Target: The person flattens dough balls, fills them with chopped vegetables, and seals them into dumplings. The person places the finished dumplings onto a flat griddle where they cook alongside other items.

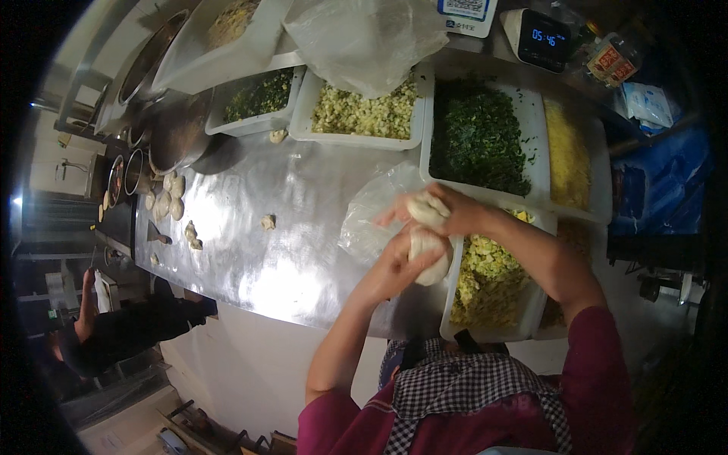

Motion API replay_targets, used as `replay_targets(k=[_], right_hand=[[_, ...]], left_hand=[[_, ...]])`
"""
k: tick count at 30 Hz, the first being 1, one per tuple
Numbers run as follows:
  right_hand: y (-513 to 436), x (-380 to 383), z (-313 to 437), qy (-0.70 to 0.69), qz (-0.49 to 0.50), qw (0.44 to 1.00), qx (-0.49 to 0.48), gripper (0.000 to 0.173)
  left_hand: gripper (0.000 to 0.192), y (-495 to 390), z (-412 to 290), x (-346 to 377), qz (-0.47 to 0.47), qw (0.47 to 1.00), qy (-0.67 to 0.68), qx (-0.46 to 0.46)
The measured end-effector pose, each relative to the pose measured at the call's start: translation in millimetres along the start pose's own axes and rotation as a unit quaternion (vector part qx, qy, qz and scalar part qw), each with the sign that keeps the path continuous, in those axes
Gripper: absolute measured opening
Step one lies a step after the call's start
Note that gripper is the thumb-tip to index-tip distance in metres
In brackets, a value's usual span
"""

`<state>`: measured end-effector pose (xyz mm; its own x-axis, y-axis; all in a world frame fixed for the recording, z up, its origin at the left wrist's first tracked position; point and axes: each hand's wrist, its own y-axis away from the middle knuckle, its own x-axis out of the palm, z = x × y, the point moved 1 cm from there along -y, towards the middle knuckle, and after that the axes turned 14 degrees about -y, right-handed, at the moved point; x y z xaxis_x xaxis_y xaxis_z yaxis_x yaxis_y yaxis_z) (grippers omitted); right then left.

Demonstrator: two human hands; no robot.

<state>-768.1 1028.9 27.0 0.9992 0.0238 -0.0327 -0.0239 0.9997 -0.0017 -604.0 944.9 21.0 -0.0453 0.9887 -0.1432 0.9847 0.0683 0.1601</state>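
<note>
My left hand [391,263] is cupped around a round, smooth ball of pale dough [430,259]. Just above it, a smaller, creased lump of dough [427,208] is in the grip of my right hand [459,211]. The two pieces touch or join; the fingers hide which. Both hands are over the right part of a steel worktable [307,187], beside a clear plastic bag [364,219] lying on it. Under my right forearm is a white tub [453,284] of chopped yellow-green filling [486,261].
Behind my hands stand tubs of chopped greens [478,136], pale diced filling [364,111] and yellow filling [567,153]. Dough balls [165,199], a scraper [157,234] and dough scraps [268,222] lie leftward. Metal bowls [182,133] stand far left. Another person [131,335] is beyond the table's left end.
</note>
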Motion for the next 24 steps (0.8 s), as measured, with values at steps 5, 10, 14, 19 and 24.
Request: replay_targets(k=[5, 10, 14, 19, 24], right_hand=[[-70.4, -3.7, -61.5, -0.322, -0.221, 0.9, 0.194, 0.022], [-130.6, -7.5, -103.1, -0.382, -0.242, 0.849, 0.273, 0.041], [-123.4, 3.6, -83.7, -0.35, -0.284, 0.861, 0.235, 0.064], [-48.1, 65.0, -40.1, -0.404, -0.244, 0.876, 0.097, 0.072], [1.3, 101.1, -26.6, -0.556, -0.383, 0.738, -0.015, 0.047]], left_hand=[[0.013, 34.0, 4.8, -15.9, -0.043, 0.991, 0.068, 0.109], [0.016, 53.0, 17.4, -28.6, -0.144, 0.988, 0.036, 0.031], [0.016, 53.8, 22.7, -37.0, -0.23, 0.969, -0.071, 0.052], [0.038, 36.7, 17.0, -31.9, -0.297, 0.94, -0.145, 0.087], [0.09, -2.4, 5.2, 3.1, -0.307, 0.902, -0.231, 0.198]])
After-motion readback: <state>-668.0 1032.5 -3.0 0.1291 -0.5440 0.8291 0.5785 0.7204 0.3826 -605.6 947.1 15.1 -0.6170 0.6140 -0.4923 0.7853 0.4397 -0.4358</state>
